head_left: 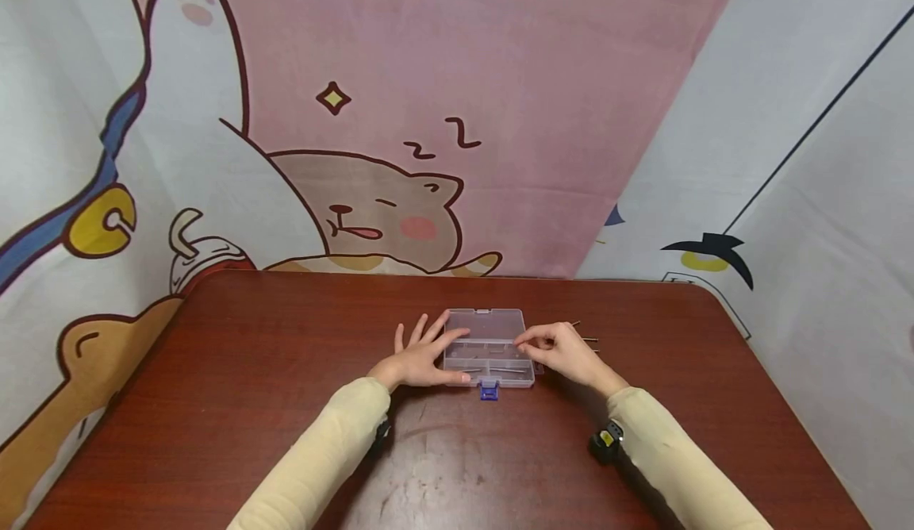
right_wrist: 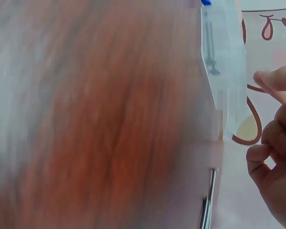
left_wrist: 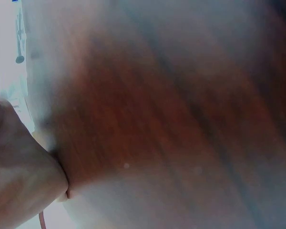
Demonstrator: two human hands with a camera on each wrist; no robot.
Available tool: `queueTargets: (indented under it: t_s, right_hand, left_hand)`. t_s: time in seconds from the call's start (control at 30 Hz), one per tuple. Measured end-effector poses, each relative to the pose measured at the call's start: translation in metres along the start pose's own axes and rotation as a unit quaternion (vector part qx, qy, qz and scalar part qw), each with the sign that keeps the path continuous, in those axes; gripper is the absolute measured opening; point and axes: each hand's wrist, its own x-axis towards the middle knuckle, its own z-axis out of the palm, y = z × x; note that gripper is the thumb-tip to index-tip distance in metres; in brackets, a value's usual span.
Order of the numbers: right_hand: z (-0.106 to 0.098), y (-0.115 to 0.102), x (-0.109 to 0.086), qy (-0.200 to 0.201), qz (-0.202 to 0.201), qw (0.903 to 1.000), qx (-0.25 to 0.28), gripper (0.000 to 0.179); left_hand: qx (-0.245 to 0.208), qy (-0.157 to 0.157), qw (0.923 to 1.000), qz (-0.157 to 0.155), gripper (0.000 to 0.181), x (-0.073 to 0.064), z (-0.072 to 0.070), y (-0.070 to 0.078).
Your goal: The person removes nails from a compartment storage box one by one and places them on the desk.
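A clear plastic compartment box (head_left: 489, 362) sits on the table with its lid (head_left: 485, 324) folded back and a blue latch (head_left: 489, 392) at the front. Thin metal pieces lie in its front compartments; one, a headed pin (right_wrist: 210, 47), shows through the wall in the right wrist view. My left hand (head_left: 421, 355) spreads over the box's left side, thumb along the front compartment and index finger across the lid hinge. Over the right side, my right hand (head_left: 560, 349) has thumb and index tips together, other fingers curled; I cannot tell whether something small is between them.
Several thin metal rods (head_left: 589, 339) lie on the table just right of the box, partly behind my right hand. The brown tabletop (head_left: 443, 458) ends at a cartoon-printed cloth (head_left: 543, 157) at the back and sides.
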Motion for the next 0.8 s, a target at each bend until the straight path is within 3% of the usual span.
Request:
queueTargets:
  t_s: [0.27, 0.47, 0.8]
  right_hand:
    - [0.016, 0.002, 0.008, -0.012, -0.037, 0.9992, -0.01, 0.012]
    - [0.021, -0.004, 0.016, -0.016, -0.028, 0.9993, -0.019, 0.012]
    - [0.027, -0.003, 0.026, -0.016, -0.047, 0.9937, -0.1, 0.011]
  left_hand:
    - [0.001, -0.005, 1.0, -0.007, 0.084, 0.0, 0.0, 0.0]
    - [0.005, -0.004, 0.9999, -0.009, 0.083, 0.001, 0.0, 0.0]
    - [0.0, -0.004, 1.0, -0.002, 0.084, 0.002, 0.001, 0.0]
